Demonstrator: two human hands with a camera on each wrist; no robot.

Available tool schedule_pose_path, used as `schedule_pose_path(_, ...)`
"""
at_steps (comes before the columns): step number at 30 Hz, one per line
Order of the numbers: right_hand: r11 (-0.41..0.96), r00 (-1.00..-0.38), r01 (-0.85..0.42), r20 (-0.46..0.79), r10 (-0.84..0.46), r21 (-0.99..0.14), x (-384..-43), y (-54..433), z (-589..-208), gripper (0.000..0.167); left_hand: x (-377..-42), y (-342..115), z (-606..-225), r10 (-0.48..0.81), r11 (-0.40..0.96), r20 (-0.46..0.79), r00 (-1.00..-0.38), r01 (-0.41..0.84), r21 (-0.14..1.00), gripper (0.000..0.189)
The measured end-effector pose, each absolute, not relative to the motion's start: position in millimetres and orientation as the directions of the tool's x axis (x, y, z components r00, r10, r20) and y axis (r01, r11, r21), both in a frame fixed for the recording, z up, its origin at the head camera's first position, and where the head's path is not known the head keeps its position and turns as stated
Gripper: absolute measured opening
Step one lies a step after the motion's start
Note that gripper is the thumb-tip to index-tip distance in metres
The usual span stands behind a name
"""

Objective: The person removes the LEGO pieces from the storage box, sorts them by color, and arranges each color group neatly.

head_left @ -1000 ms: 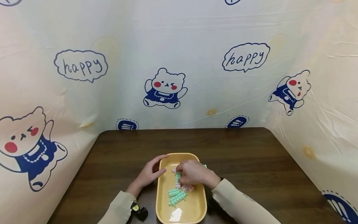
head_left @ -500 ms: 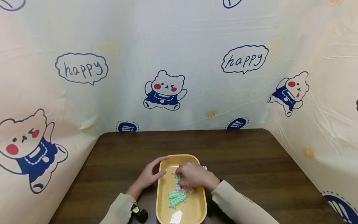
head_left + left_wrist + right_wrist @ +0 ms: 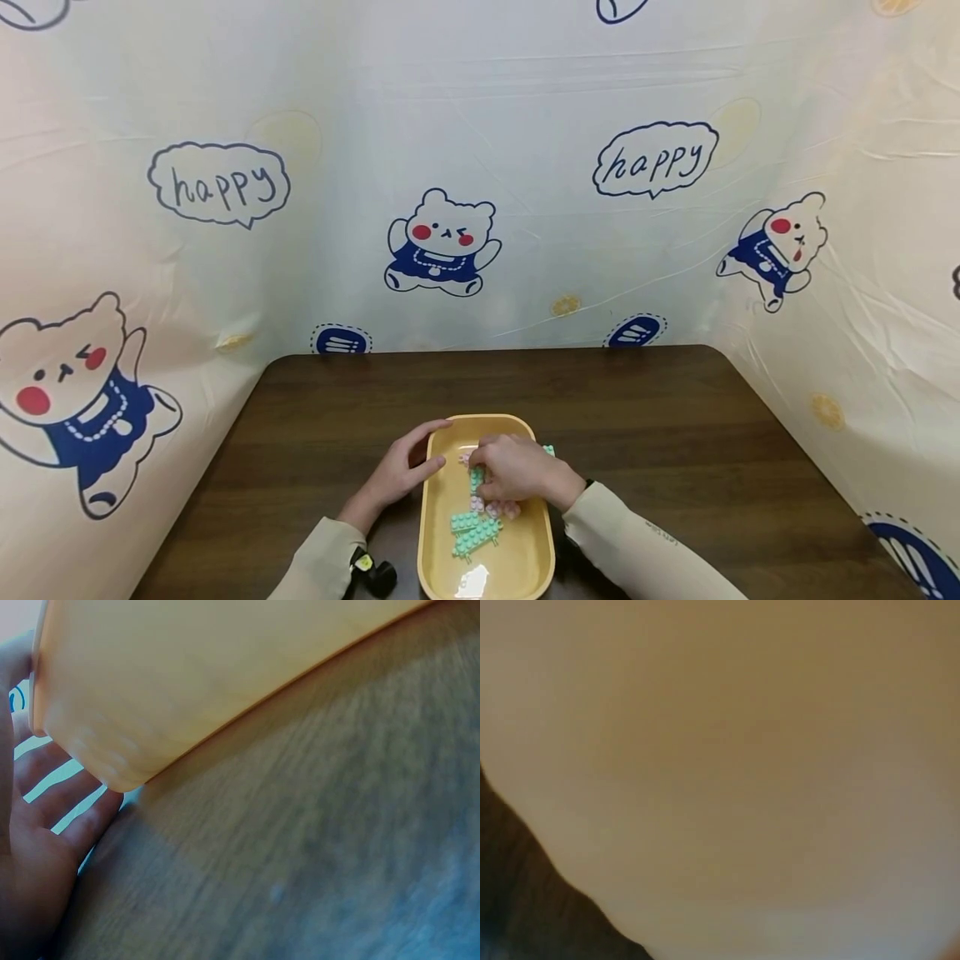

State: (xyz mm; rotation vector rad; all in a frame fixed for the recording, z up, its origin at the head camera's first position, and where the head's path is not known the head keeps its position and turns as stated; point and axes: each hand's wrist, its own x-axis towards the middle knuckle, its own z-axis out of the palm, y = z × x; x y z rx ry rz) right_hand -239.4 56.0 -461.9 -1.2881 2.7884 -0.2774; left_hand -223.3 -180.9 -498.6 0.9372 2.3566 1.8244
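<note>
In the head view, a yellow tray [image 3: 486,575] stands lengthwise on the table, with mint green and pink studded building blocks inside. My left hand [image 3: 401,473] touches its far left side, thumb at the rim; the left wrist view shows spread fingers [image 3: 64,791] against the outer wall. My right hand [image 3: 517,469] reaches into the tray, fingers bent onto a strip of green blocks [image 3: 477,479] with pink ends; the palm side is hidden. Nearer to me lie joined green blocks [image 3: 477,536], and pink blocks [image 3: 502,509] sit under the right hand.
Another green block [image 3: 550,450] shows past the right hand, at the tray's right side. The dark wooden table [image 3: 637,400] runs back to a printed cloth backdrop [image 3: 555,167]. A black wrist device [image 3: 375,575] sits at the left cuff. Blurred pale surface fills most of the right wrist view.
The head view has tipped slightly, so the scene sits a little lower. Both hands stay at the tray, the right one shifting barely over the blocks.
</note>
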Motion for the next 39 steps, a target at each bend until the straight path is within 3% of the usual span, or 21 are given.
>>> schedule_pose_path(12, 0.631, -0.642, -0.761, 0.038, -0.766, -0.147, -238.7, 53.7, -462.4, 0.032, -223.8, -181.2, -498.0, 0.466, 0.125, 0.350, -0.813, 0.452, 0.883, 0.050)
schedule_pose_path(29, 0.528, -0.598, -0.786, 0.179, -0.781, -0.321, -243.8, 67.6, -441.4, 0.034, -224.3, -182.9, -496.3, 0.465, 0.158, 0.336, -0.819, 0.450, 0.879, 0.051)
schedule_pose_path(39, 0.538, -0.651, -0.731, 0.194, -0.734, -0.419, -249.1, 83.6, -424.9, 0.036, -225.9, -183.7, -500.6, 0.470, 0.168, 0.320, -0.823, 0.439, 0.883, 0.051)
